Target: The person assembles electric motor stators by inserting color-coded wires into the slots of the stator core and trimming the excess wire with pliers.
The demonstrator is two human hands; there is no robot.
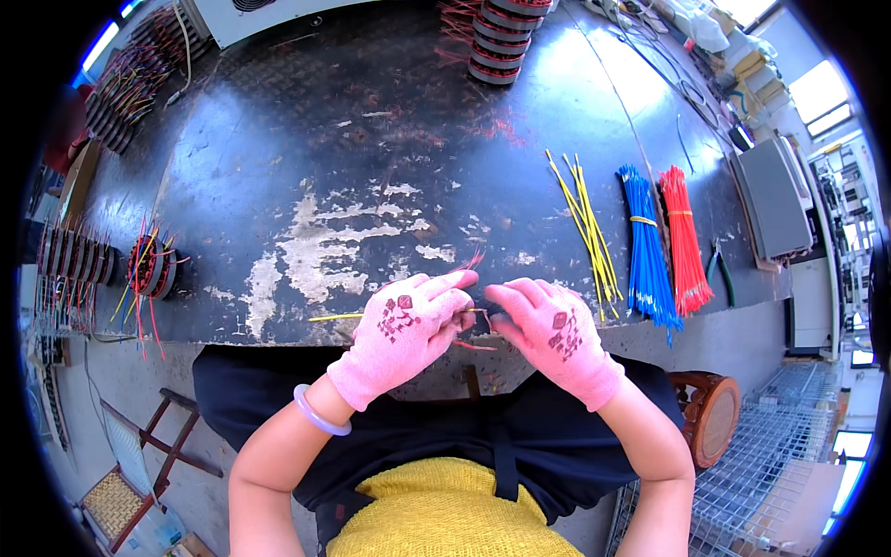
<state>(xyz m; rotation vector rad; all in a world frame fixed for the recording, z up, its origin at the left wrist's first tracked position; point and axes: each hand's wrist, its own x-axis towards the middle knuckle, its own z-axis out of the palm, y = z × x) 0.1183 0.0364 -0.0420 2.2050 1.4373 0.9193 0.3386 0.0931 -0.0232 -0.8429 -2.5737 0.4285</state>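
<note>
Both my hands wear pink gloves with a dark printed pattern and meet at the table's front edge. My left hand (408, 318) is closed around a yellow wire (336, 317), whose long end sticks out to the left. Red wire ends (476, 346) poke out below its fingers, and thin reddish strands (475, 262) show above them. Whatever else lies in that palm is hidden. My right hand (557, 330) faces it across a small gap, thumb and fingers pinched together near the wire's tip. What the right fingers hold is too small to name.
Loose yellow wires (585, 227), a tied blue wire bundle (642, 246) and a red wire bundle (685, 243) lie to the right, beside pliers (719, 271). Wired ring-shaped cores (153, 266) stand at left; more cores (498, 46) are stacked at the back.
</note>
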